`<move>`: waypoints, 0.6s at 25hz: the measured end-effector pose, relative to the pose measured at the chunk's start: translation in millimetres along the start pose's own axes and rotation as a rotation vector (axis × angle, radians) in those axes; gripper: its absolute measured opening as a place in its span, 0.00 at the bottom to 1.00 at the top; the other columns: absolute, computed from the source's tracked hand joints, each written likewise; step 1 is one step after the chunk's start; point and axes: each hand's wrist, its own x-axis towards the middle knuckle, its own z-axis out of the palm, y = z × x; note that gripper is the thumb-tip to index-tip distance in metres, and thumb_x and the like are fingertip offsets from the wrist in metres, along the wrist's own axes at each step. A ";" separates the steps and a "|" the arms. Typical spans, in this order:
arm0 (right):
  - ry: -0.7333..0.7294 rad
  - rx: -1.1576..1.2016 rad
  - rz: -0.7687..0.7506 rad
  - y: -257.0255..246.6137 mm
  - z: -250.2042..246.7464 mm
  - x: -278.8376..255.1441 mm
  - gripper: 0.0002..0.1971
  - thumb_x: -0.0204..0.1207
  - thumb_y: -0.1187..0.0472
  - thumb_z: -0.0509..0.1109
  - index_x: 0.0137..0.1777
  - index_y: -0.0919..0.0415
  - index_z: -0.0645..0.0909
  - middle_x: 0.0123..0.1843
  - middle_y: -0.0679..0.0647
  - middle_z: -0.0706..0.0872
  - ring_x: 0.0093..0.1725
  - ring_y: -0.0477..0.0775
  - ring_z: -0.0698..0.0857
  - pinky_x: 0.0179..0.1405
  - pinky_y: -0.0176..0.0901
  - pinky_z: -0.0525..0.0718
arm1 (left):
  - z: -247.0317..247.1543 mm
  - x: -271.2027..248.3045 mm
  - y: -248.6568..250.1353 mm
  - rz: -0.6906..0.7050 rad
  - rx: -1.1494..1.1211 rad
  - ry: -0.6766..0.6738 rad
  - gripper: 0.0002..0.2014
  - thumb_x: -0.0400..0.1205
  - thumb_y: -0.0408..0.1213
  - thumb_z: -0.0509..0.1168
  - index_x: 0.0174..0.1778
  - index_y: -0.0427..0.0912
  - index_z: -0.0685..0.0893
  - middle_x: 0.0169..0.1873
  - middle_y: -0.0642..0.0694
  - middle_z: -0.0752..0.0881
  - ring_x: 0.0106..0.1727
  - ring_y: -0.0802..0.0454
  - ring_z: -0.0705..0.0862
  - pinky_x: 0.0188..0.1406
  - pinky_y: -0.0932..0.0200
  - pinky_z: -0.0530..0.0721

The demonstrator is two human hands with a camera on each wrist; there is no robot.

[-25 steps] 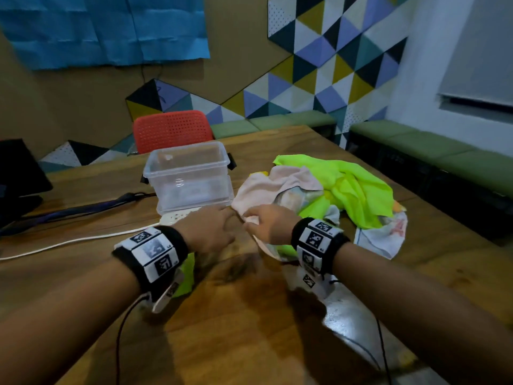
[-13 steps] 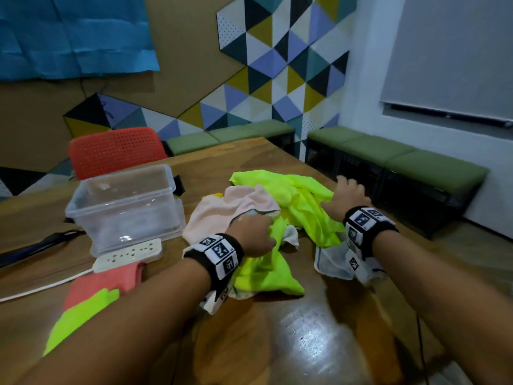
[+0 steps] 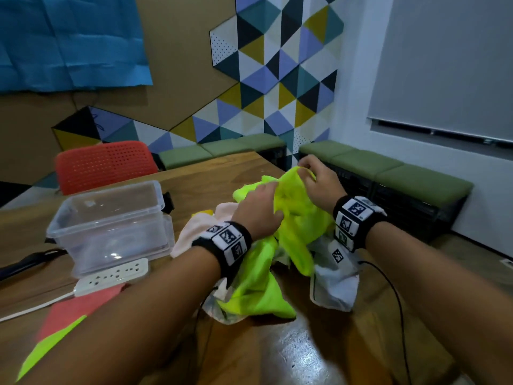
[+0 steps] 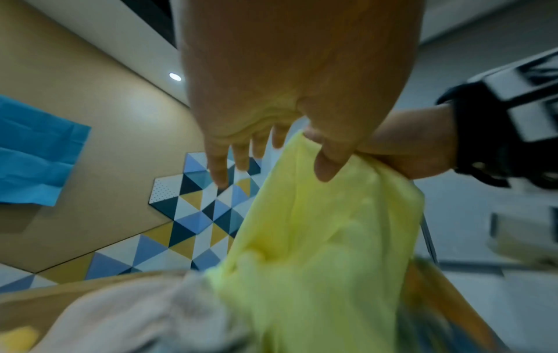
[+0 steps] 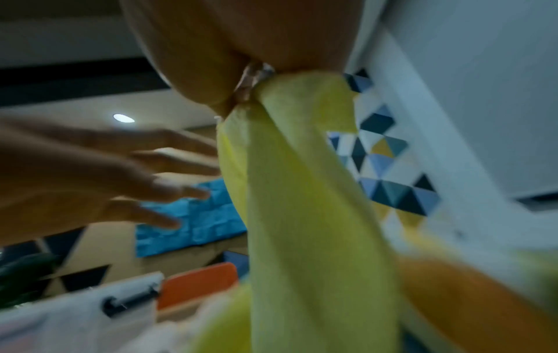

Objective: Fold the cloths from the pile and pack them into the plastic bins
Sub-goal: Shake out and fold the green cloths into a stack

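My right hand (image 3: pixel 308 171) pinches the top edge of a neon yellow cloth (image 3: pixel 294 229) and holds it up over the pile (image 3: pixel 334 284) of pink, white and yellow cloths. In the right wrist view the yellow cloth (image 5: pixel 302 191) hangs down from the pinch. The left hand (image 3: pixel 265 202) reaches in beside it with fingers straight and spread. Its thumb (image 4: pixel 327 164) lies against the yellow cloth (image 4: pixel 326 238) without gripping. A clear plastic bin (image 3: pixel 111 226) stands to the left of the pile.
A white power strip (image 3: pixel 111 276) with its cord lies in front of the bin. Folded red (image 3: pixel 80 307) and neon yellow (image 3: pixel 44 354) cloths lie at the near left. A red chair (image 3: pixel 102 165) stands behind the table; green benches (image 3: pixel 416 179) line the walls.
My right hand has raised the yellow cloth's edge off the pile. The left hand has left the lower part of the pile and moved up to the raised cloth.
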 end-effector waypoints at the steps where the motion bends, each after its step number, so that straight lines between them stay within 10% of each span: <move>1: -0.043 0.020 -0.109 -19.2 -3.0 4.9 0.03 0.86 0.56 0.64 0.50 0.52 0.77 0.45 0.54 0.85 0.46 0.56 0.83 0.47 0.50 0.79 | -12.8 6.4 6.5 0.017 -0.116 0.090 0.33 0.74 0.44 0.67 0.77 0.43 0.72 0.70 0.41 0.80 0.71 0.40 0.78 0.65 0.44 0.79; 7: -0.027 -0.111 -0.460 -113.9 -39.8 28.1 0.09 0.86 0.53 0.65 0.54 0.58 0.80 0.46 0.49 0.84 0.48 0.53 0.82 0.48 0.46 0.78 | -116.0 15.3 21.3 0.051 -0.182 0.308 0.09 0.74 0.34 0.71 0.50 0.40 0.84 0.39 0.45 0.85 0.44 0.42 0.84 0.38 0.54 0.78; 11: 0.030 -0.161 -0.569 -164.1 -57.2 38.2 0.11 0.87 0.53 0.63 0.57 0.61 0.79 0.45 0.56 0.86 0.43 0.56 0.82 0.43 0.49 0.79 | -151.4 5.3 9.0 0.020 -0.009 0.320 0.04 0.73 0.28 0.66 0.38 0.42 0.82 0.36 0.48 0.82 0.44 0.42 0.83 0.37 0.53 0.76; 15: 0.182 -0.162 -0.596 -198.9 -71.2 45.2 0.12 0.88 0.53 0.62 0.56 0.62 0.79 0.33 0.55 0.79 0.31 0.56 0.75 0.33 0.46 0.73 | -171.3 -11.0 -22.8 -0.113 0.109 0.341 0.07 0.77 0.27 0.62 0.48 0.40 0.80 0.48 0.36 0.86 0.52 0.35 0.85 0.48 0.41 0.83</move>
